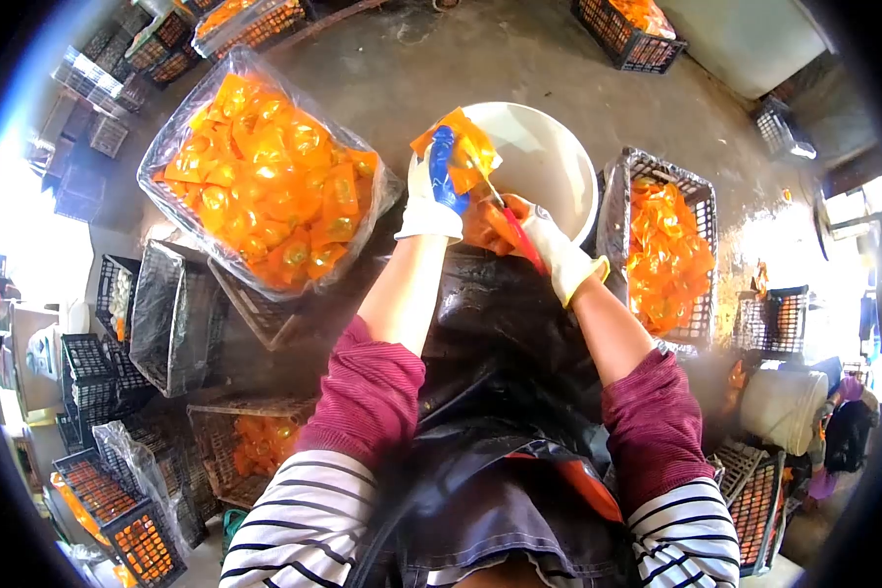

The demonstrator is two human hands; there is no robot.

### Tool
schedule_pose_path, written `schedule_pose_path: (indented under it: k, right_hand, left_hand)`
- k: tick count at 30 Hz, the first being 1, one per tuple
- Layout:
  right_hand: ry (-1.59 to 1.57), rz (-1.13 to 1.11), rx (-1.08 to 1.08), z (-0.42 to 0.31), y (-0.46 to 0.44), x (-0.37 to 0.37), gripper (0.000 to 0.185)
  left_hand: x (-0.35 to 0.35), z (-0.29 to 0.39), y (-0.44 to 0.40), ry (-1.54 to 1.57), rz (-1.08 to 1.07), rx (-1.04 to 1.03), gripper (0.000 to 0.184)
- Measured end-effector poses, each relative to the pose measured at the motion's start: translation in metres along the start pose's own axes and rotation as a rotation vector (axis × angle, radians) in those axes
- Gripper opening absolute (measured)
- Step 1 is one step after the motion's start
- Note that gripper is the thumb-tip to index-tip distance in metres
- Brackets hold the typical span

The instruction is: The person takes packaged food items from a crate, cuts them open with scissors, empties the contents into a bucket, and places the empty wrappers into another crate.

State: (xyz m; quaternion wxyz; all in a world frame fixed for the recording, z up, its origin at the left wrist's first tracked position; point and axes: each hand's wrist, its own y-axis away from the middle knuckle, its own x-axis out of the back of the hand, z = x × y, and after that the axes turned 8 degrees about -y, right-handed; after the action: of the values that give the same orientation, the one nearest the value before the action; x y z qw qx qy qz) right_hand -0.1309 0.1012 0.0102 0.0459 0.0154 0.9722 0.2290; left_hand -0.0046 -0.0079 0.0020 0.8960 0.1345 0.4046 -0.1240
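My left hand (434, 186), in a white glove with blue on it, is closed on an orange plastic packet (472, 147) above the near rim of a white bucket (549, 147). My right hand (542, 240), in a white and orange glove with a yellow cuff, grips a red-handled knife (524, 238). Its thin metal blade points up at the packet and appears to touch it. The glove hides part of the handle. Something orange shows low in the bucket, partly covered by my hands.
Left of the bucket stands a plastic-lined crate (152, 176) heaped with full orange packets (274, 186). On the right, a black crate (704, 196) holds flattened orange packets (661, 255). Several stacked crates (176, 314) line the left side. A person (848, 431) is at far right.
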Motion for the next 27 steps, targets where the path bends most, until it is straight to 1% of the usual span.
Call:
schedule_pose_path:
  k: [1,2,4,5,6,8,9,10,12,13,15,17,18,19,22,23,25,27]
  right_hand:
    - [-0.063,-0.035,-0.092,-0.008,0.006,-0.001,0.028]
    - [0.035,0.005,0.054,0.002,-0.001,0.002,0.028]
    - [0.23,0.087,0.346,0.041,-0.026,0.01,0.029]
    - [0.064,0.01,0.417,0.046,-0.029,0.008,0.028]
    - [-0.103,-0.067,0.487,0.051,-0.032,0.008,0.028]
    - [-0.211,-0.079,0.375,0.049,-0.029,0.01,0.027]
    - [-0.151,-0.015,0.196,0.019,-0.007,0.004,0.027]
    - [-0.089,0.048,0.016,0.003,0.006,0.0,0.027]
    - [-0.065,0.092,0.132,0.012,0.002,0.0,0.027]
    - [-0.053,0.114,0.189,0.018,-0.001,0.001,0.027]
    - [-0.084,0.09,0.173,0.025,-0.013,0.006,0.027]
    - [-0.062,0.096,0.154,0.028,-0.015,0.009,0.026]
    - [-0.021,0.113,0.144,0.018,-0.006,0.005,0.024]
    - [0.021,0.129,0.133,0.013,-0.001,0.003,0.023]
    - [0.061,0.22,0.238,0.021,-0.009,0.006,0.021]
    - [0.025,0.205,0.18,0.025,-0.015,0.01,0.021]
    - [-0.051,0.179,0.062,0.033,-0.024,0.019,0.023]
    - [-0.241,0.159,0.087,0.021,-0.01,0.012,0.024]
  left_hand:
    - [0.001,-0.001,-0.002,0.008,-0.009,-0.01,0.031]
    - [0.004,-0.003,-0.004,0.015,-0.018,-0.021,0.03]
    - [0.009,-0.01,-0.005,-0.166,-0.031,-0.062,0.037]
    - [0.008,-0.01,-0.004,-0.255,-0.039,-0.082,0.04]
    - [0.008,-0.01,-0.003,-0.253,-0.037,-0.075,0.04]
    - [0.006,-0.01,0.0,-0.25,-0.034,-0.06,0.038]
    - [0.027,-0.023,-0.019,-0.147,-0.106,-0.045,0.038]
    - [0.025,-0.02,-0.017,-0.101,-0.129,-0.034,0.037]
    - [0.015,-0.012,-0.008,-0.009,-0.174,-0.01,0.036]
    - [0.012,-0.012,-0.006,-0.151,-0.15,-0.073,0.035]
    - [0.004,-0.014,-0.003,-0.436,-0.098,-0.198,0.034]
    - [-0.004,-0.009,0.007,-0.447,-0.05,-0.198,0.031]
    - [-0.011,-0.005,0.014,-0.452,-0.027,-0.198,0.029]
    - [-0.018,-0.004,0.018,-0.539,0.089,-0.186,0.026]
    - [-0.025,-0.003,0.024,-0.595,0.057,-0.111,0.027]
    - [-0.028,-0.003,0.025,-0.685,0.063,-0.168,0.03]
    - [-0.031,0.002,0.032,-0.641,0.01,-0.078,0.03]
    - [-0.03,0.004,0.031,-0.782,0.033,-0.037,0.03]
